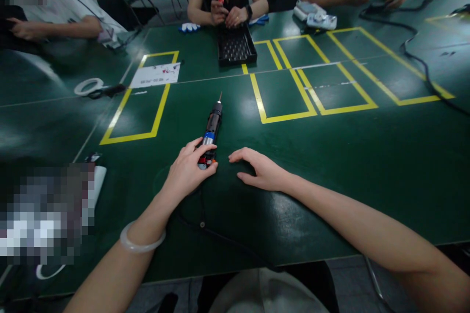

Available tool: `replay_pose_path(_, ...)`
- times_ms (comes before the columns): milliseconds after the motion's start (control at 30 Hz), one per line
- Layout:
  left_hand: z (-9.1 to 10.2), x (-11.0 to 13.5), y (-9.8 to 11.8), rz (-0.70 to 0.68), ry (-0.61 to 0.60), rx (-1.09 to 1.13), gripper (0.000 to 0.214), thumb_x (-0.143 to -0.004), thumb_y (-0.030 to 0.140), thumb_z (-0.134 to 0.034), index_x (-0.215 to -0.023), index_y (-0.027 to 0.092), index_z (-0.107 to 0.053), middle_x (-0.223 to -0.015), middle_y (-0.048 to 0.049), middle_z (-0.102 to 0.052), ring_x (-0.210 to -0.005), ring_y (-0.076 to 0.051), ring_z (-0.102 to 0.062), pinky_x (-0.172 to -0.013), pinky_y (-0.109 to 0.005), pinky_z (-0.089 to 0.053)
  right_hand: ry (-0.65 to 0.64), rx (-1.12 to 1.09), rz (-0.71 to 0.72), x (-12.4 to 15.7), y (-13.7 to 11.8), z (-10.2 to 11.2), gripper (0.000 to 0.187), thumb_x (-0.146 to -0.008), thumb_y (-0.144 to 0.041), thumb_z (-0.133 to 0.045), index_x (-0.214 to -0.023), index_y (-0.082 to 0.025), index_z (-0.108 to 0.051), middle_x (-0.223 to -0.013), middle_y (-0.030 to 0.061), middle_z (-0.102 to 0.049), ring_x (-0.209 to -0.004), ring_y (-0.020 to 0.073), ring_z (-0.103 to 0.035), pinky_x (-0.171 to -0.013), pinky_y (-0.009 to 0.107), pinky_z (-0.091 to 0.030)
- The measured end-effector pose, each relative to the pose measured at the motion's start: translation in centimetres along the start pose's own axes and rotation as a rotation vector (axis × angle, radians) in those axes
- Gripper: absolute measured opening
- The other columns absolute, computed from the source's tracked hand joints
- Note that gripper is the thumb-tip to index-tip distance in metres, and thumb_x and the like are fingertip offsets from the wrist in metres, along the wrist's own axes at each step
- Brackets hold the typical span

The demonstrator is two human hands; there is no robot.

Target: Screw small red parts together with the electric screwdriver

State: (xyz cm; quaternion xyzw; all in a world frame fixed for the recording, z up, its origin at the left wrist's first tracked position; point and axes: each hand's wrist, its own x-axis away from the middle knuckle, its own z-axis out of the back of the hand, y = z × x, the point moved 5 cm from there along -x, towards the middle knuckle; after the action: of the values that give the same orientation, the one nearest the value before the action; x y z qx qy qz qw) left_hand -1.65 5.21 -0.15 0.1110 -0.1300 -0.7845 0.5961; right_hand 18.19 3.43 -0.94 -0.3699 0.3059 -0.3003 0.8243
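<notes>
Forearms (341, 210) foremost — left hand (186, 168) clasping electric screwdriver (213, 122); right hand (262, 170) near, fingers parted.

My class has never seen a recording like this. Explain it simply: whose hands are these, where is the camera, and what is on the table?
There is no machine arm here: these are a person's bare hands, seen in one picture from a camera worn on the head. The left hand has its fingers around the back end of what looks like an electric screwdriver. The right hand is open and empty beside it. On the green table, yellow tape marks out rectangles. Farther off lie a white sheet and, near a co-worker's hands, a black tray.
</notes>
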Motion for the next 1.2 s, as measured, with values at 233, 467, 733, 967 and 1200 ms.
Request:
replay_pose_path(233,2.9,-1.4,-7.2,0.116,0.061,-0.041,0.051,-0.081,0.049,-0.061,-0.127,0.027,-0.062,-0.143,-0.0076,-0.048,-0.127,-0.029,-0.049,-0.109,-0.042,-0.036,0.003,-0.029,-0.014,0.1,0.0,0.2,0.031,-0.086,-0.016,-0.06,-0.116,-0.019,-0.053,-0.121,0.0103,-0.061,-0.11,0.0219,-0.059,-0.096,0.041,-0.049)
replay_pose_path(467,6.1,-0.7,-15.0,0.259,0.07,-0.164,0.058,-0.084,0.054,-0.06,-0.131,0.021,-0.059,-0.138,-0.01,-0.054,-0.123,-0.03,-0.051,-0.105,-0.042,-0.036,0.002,-0.039,-0.013,0.1,-0.1,0.3,0.03,-0.087,-0.017,-0.06,-0.116,-0.019,-0.054,-0.122,0.0104,-0.06,-0.106,0.0209,-0.061,-0.094,0.04,-0.05)
replay_pose_path(733,8.9,1.6,-18.3,0.486,0.094,-0.396,0.063,-0.078,0.064,-0.059,-0.122,0.018,-0.054,-0.112,-0.0089,-0.058,-0.094,-0.026,-0.055,-0.071,-0.028,-0.042,-0.009,-0.029,-0.011,0.2,0.0,0.4,0.03,-0.087,-0.017,-0.06,-0.116,-0.021,-0.054,-0.123,0.0101,-0.059,-0.107,0.0207,-0.06,-0.093,0.039,-0.051)
replay_pose_path(967,8.4,2.0,-16.6,0.556,0.007,-0.449,0.058,-0.083,0.069,-0.043,-0.104,0.018,-0.06,-0.108,-0.013,-0.051,-0.094,-0.032,-0.054,-0.071,-0.038,-0.045,-0.013,-0.022,-0.004,0.1,0.1,0.3,0.027,-0.087,-0.016,-0.059,-0.114,-0.02,-0.055,-0.123,0.0106,-0.059,-0.109,0.0211,-0.06,-0.094,0.039,-0.051)
replay_pose_path(1200,7.9,1.7,-15.6,0.561,0.025,-0.487,0.059,-0.083,0.066,-0.044,-0.104,0.014,-0.06,-0.113,-0.0197,-0.053,-0.101,-0.037,-0.054,-0.076,-0.046,-0.047,-0.021,-0.021,-0.011,0.0,0.1,0.3,0.024,-0.087,-0.015,-0.059,-0.111,-0.02,-0.058,-0.123,0.0098,-0.059,-0.108,0.0205,-0.061,-0.095,0.04,-0.05)
